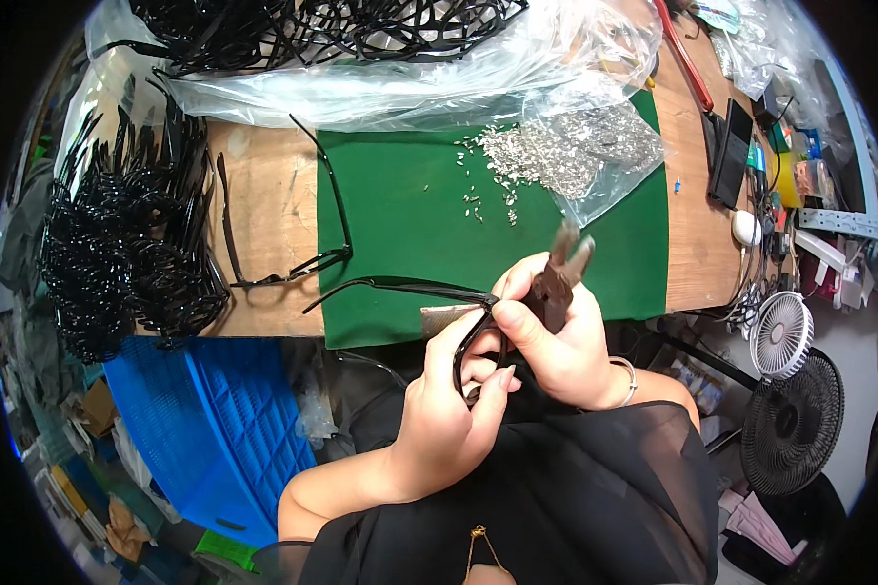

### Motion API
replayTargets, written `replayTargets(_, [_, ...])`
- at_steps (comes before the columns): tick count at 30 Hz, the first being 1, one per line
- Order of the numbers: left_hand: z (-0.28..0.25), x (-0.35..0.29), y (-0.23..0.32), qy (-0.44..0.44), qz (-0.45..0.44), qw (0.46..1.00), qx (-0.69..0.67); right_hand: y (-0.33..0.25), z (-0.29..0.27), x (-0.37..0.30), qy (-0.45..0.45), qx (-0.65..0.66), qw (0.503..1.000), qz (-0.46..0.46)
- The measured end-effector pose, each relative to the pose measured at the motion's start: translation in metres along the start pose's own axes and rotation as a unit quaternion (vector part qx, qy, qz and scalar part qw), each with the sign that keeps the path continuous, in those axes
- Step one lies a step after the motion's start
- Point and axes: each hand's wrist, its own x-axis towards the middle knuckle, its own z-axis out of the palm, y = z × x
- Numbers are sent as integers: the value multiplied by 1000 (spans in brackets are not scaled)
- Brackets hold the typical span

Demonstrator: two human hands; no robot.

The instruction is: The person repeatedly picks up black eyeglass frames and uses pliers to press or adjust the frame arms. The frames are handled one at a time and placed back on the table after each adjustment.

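Near the front edge of the green mat (400, 214), a black glasses frame (390, 285) is gripped by my left hand (449, 414), whose fingers are closed round its rim. One temple arm of it points out to the left. My right hand (580, 356) is closed on a pair of dark pliers (553, 289), jaws pointing up and away from the frame. Its thumb and forefinger also touch the frame at the hinge corner. Farther left, another black glasses frame (334, 257) lies across the mat's edge. Tiny silvery pieces (507, 156) are scattered on the mat.
A clear bag (610, 190) of silvery pieces lies at the mat's back right. Piles of black frames (132, 234) fill the table's left and back. At the right are a phone (732, 151) and a white fan (781, 334). A blue crate (205, 429) stands below left.
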Motion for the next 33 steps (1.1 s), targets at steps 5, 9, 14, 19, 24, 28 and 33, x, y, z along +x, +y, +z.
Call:
replayTargets(5, [-7, 1, 4, -27, -59, 996, -62, -22, -5, 7, -36, 61, 980, 188])
replayTargets(9, [-18, 3, 24, -60, -129, 962, -231, -28, -8, 6, -82, 27, 978, 188])
replayTargets(14, [-41, -10, 34, -72, -177, 963, -191, -30, -39, 4, -216, -341, 915, -14])
replayTargets(19, [-37, -16, 34, -83, -169, 964, -187, -34, -29, 7, -334, -400, 853, -25])
replayTargets(24, [-38, -21, 33, -98, -155, 983, -25, -32, -31, 16, -363, -425, 823, -101])
replayTargets(28, [-42, -13, 34, -125, -25, 979, 160, -31, -33, 22, -374, -461, 790, -154])
replayTargets(33, [-46, -2, 24, -146, 83, 955, 243, -16, -34, 19, -308, -496, 781, -222])
